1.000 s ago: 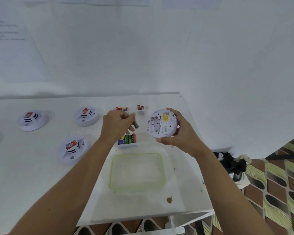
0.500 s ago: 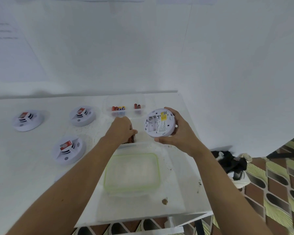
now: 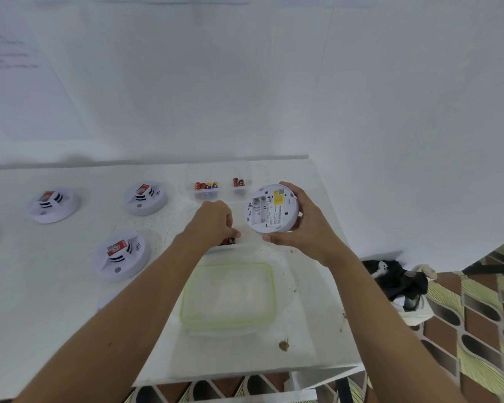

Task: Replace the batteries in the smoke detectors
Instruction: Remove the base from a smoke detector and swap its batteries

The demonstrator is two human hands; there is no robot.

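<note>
My right hand (image 3: 309, 228) grips a round white smoke detector (image 3: 272, 209) above the table, its back towards me. The battery bay at its left looks empty, beside a yellow label. My left hand (image 3: 213, 222) is down on a small clear tray (image 3: 220, 250) just left of the detector. Its curled fingers and thumb pinch at the red and black batteries (image 3: 229, 241) there, and the hand hides most of the tray. Three more detectors (image 3: 54, 205) (image 3: 146, 197) (image 3: 122, 254) lie on the white table to the left.
Two small clear trays with batteries (image 3: 205, 189) (image 3: 239, 183) stand at the back. A green-rimmed clear container (image 3: 271, 286) sits near the front. The table's right edge (image 3: 346, 286) is close to my right arm, with black items on a stool (image 3: 396, 280) beyond.
My left hand, which held a dark battery up beside the detector, has dropped down onto the near battery tray. My right hand has kept the detector almost still.
</note>
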